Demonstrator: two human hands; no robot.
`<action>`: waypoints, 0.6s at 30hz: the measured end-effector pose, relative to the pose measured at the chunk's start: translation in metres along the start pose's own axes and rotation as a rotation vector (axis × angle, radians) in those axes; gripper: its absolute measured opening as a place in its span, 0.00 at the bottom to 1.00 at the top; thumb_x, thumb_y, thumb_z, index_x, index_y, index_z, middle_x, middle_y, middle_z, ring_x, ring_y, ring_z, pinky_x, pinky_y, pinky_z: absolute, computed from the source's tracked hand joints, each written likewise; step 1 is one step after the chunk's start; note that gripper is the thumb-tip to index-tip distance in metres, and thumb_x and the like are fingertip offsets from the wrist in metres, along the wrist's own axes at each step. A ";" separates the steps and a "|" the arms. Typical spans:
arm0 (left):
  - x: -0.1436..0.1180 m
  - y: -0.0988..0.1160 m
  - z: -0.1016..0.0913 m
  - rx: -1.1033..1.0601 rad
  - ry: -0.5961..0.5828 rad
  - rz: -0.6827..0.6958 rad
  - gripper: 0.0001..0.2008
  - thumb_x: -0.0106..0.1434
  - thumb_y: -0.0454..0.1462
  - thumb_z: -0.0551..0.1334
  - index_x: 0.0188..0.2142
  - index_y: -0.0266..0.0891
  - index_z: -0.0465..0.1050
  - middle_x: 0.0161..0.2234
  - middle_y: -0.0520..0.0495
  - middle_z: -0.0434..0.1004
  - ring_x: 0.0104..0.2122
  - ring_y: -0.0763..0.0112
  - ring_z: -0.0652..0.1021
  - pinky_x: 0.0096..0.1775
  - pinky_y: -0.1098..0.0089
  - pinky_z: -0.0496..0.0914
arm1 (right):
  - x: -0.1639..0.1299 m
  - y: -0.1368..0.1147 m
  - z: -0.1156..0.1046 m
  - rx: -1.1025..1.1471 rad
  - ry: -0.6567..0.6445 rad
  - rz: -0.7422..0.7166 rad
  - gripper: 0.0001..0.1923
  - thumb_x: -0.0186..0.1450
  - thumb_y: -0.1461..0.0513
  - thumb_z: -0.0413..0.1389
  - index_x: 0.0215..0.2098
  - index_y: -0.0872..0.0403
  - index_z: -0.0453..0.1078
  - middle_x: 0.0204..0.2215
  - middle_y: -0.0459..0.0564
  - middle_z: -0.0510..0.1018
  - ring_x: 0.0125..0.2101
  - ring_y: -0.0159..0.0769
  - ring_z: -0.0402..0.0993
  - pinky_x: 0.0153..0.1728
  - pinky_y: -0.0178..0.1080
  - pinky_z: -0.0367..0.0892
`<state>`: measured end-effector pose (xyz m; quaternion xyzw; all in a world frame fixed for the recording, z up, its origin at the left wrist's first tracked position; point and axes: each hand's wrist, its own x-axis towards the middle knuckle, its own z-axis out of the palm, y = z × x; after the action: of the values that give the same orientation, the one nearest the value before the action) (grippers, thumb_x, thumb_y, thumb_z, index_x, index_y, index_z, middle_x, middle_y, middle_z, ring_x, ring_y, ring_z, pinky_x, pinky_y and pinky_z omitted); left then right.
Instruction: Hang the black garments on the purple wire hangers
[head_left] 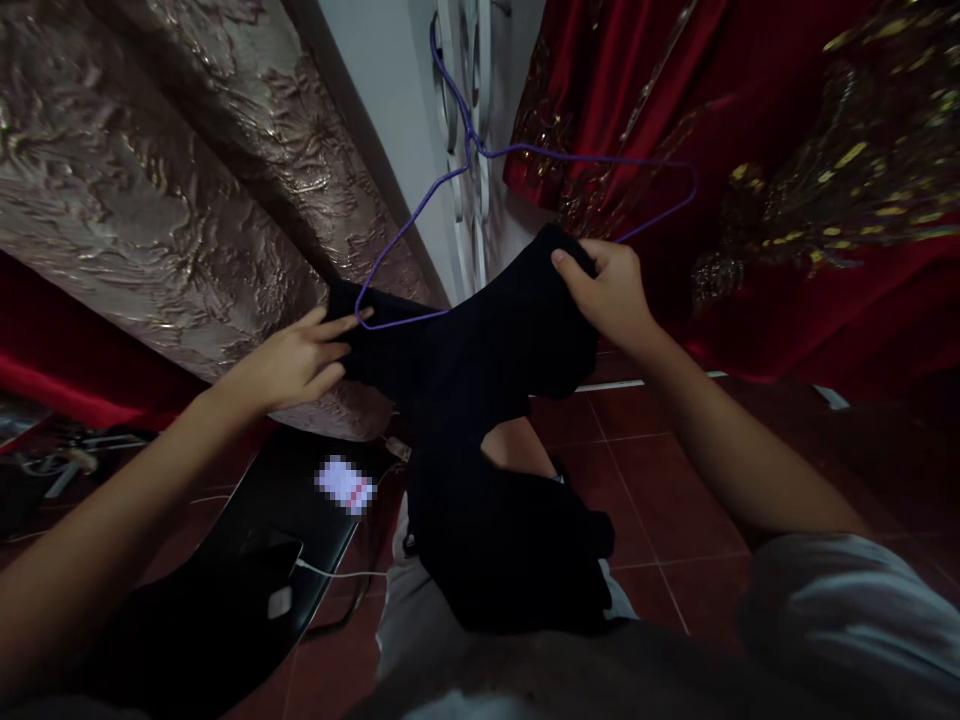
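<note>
A purple wire hanger [469, 135] hangs by its hook from white metalwork in front of me. A black garment [480, 370], its exact kind unclear in the dim light, drapes below it and down over my lap. My left hand [304, 360] holds the garment's left end at the hanger's left corner, forefinger stretched across the cloth. The garment's upper right part is pinched between thumb and fingers of my right hand [611, 290], just under the hanger's right arm. That right arm of the hanger passes behind my right hand, and its lower bar is partly hidden by cloth.
Cream embossed curtain [187, 180] hangs at left, red satin cloth with gold sequins [817, 200] at right. Beside my left knee is a black bench [240, 560] carrying a lit phone [345, 484], a dark device with a white cable [337, 573] and a small white case [280, 602]. Red tiles [637, 480] cover the floor.
</note>
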<state>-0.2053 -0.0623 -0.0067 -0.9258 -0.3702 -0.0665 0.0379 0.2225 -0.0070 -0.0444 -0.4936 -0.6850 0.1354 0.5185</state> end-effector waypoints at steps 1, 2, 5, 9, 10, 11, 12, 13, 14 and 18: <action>0.000 0.000 -0.005 -0.014 0.031 -0.044 0.13 0.66 0.41 0.54 0.32 0.40 0.74 0.67 0.44 0.67 0.51 0.49 0.75 0.58 0.42 0.66 | -0.001 -0.001 0.001 0.011 -0.011 0.003 0.27 0.66 0.47 0.59 0.21 0.52 0.53 0.21 0.45 0.55 0.25 0.32 0.55 0.31 0.40 0.62; 0.004 0.000 -0.010 -0.053 0.087 -0.098 0.13 0.67 0.41 0.53 0.35 0.40 0.74 0.68 0.46 0.65 0.54 0.48 0.74 0.60 0.42 0.64 | -0.001 -0.002 0.001 0.027 -0.022 0.006 0.27 0.66 0.47 0.59 0.20 0.52 0.53 0.21 0.45 0.55 0.25 0.32 0.54 0.29 0.39 0.61; 0.032 0.010 -0.027 -0.270 0.371 -0.233 0.13 0.72 0.39 0.51 0.45 0.42 0.73 0.65 0.52 0.70 0.62 0.54 0.71 0.65 0.47 0.62 | -0.006 -0.009 0.004 0.093 -0.076 0.025 0.27 0.66 0.47 0.59 0.20 0.52 0.54 0.20 0.44 0.56 0.24 0.30 0.54 0.26 0.37 0.57; 0.091 0.017 -0.029 -0.410 0.652 -0.295 0.12 0.71 0.34 0.55 0.51 0.37 0.73 0.51 0.48 0.79 0.54 0.64 0.76 0.60 0.61 0.68 | -0.020 -0.018 0.006 0.181 -0.224 0.036 0.22 0.67 0.47 0.57 0.24 0.53 0.63 0.22 0.45 0.65 0.25 0.32 0.63 0.27 0.37 0.62; 0.103 0.015 -0.027 -0.410 0.674 -0.300 0.12 0.71 0.33 0.55 0.50 0.35 0.73 0.48 0.48 0.80 0.51 0.66 0.77 0.58 0.63 0.69 | -0.024 -0.019 0.005 0.182 -0.255 0.012 0.19 0.68 0.48 0.57 0.28 0.53 0.67 0.25 0.46 0.69 0.27 0.34 0.67 0.30 0.39 0.66; 0.113 0.010 -0.024 -0.416 0.678 -0.305 0.11 0.70 0.32 0.56 0.48 0.35 0.73 0.45 0.48 0.80 0.48 0.68 0.77 0.56 0.65 0.69 | -0.029 -0.019 0.001 0.167 -0.266 -0.026 0.15 0.68 0.49 0.57 0.33 0.52 0.71 0.29 0.48 0.74 0.31 0.37 0.72 0.35 0.41 0.70; 0.120 0.004 -0.021 -0.432 0.664 -0.311 0.09 0.70 0.31 0.55 0.45 0.34 0.73 0.42 0.49 0.80 0.45 0.69 0.77 0.54 0.67 0.70 | -0.033 -0.019 -0.004 0.138 -0.248 -0.073 0.13 0.68 0.51 0.57 0.40 0.52 0.73 0.36 0.50 0.78 0.38 0.41 0.75 0.42 0.44 0.72; 0.124 -0.003 -0.018 -0.453 0.642 -0.321 0.08 0.70 0.30 0.55 0.41 0.33 0.73 0.39 0.50 0.79 0.43 0.71 0.77 0.52 0.68 0.70 | -0.036 -0.020 -0.012 0.100 -0.196 -0.123 0.13 0.68 0.53 0.58 0.46 0.50 0.74 0.43 0.52 0.79 0.45 0.44 0.77 0.49 0.47 0.71; 0.125 -0.009 -0.017 -0.474 0.619 -0.339 0.09 0.70 0.30 0.54 0.38 0.33 0.73 0.36 0.51 0.77 0.41 0.72 0.76 0.50 0.70 0.70 | -0.038 -0.020 -0.021 0.059 -0.116 -0.171 0.16 0.68 0.54 0.59 0.52 0.49 0.73 0.50 0.54 0.79 0.51 0.47 0.75 0.55 0.49 0.69; 0.123 -0.024 -0.021 -0.525 0.571 -0.443 0.10 0.70 0.33 0.54 0.33 0.34 0.70 0.28 0.55 0.71 0.35 0.76 0.73 0.39 0.75 0.67 | -0.021 -0.021 -0.070 -0.008 0.247 -0.257 0.21 0.68 0.56 0.61 0.58 0.47 0.72 0.59 0.57 0.73 0.60 0.51 0.69 0.58 0.53 0.67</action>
<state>-0.1358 0.0364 0.0331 -0.7469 -0.5049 -0.4178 -0.1128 0.2694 -0.0569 -0.0121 -0.4172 -0.6739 0.0035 0.6098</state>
